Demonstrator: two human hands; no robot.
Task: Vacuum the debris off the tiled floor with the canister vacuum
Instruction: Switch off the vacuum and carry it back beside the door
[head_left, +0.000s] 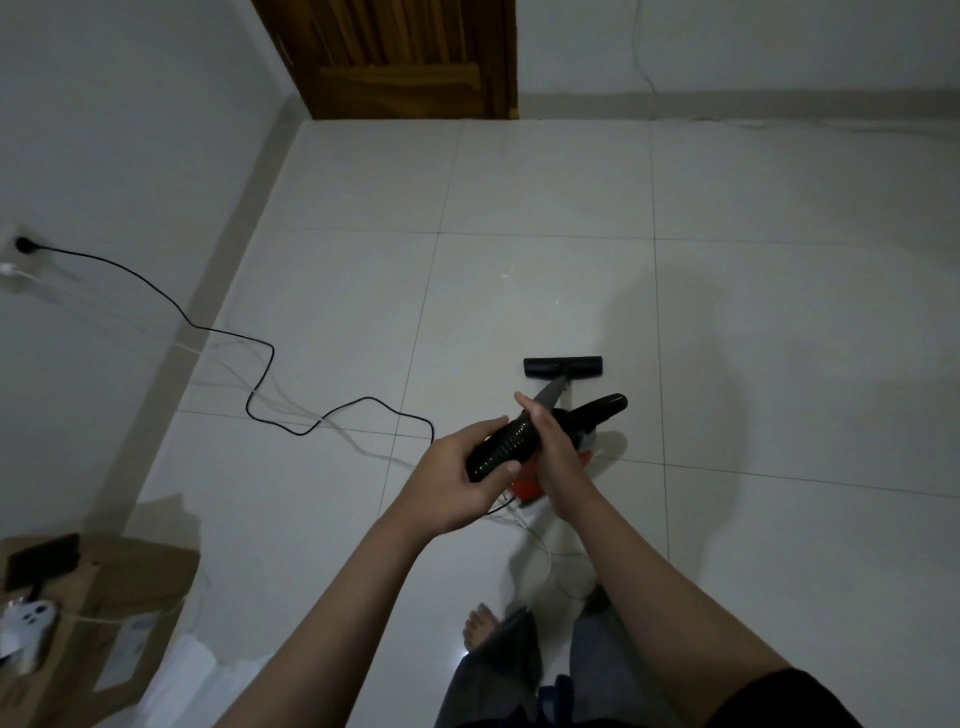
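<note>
Pale glossy floor tiles (545, 291) with thin grey grout lines fill the room, meeting white walls and a brown wooden door (410, 57) at the far end. Near the middle of this floor sits the orange-and-black canister vacuum (524, 491), mostly hidden beneath the person's hands. Its black ribbed hose (501, 447) rises from there, and the left hand (457, 478) grips the lower end of that hose, fingers curled round it. The right hand (553, 452) is wrapped round the hose just above, where it joins the tube, thumb pointing forward. A curved black handle (597, 408) juts out to the right beyond the hands. Further ahead, the flat black floor nozzle (562, 367) rests on the tile, square to the person. A thin black power cord (260, 358) snakes left across the floor to a wall socket (21, 244). White cables (540, 540) trail near the person's bare foot (479, 626). In the lower left corner stands a brown cardboard box (119, 597) with a white device (28, 621) lying on it.
</note>
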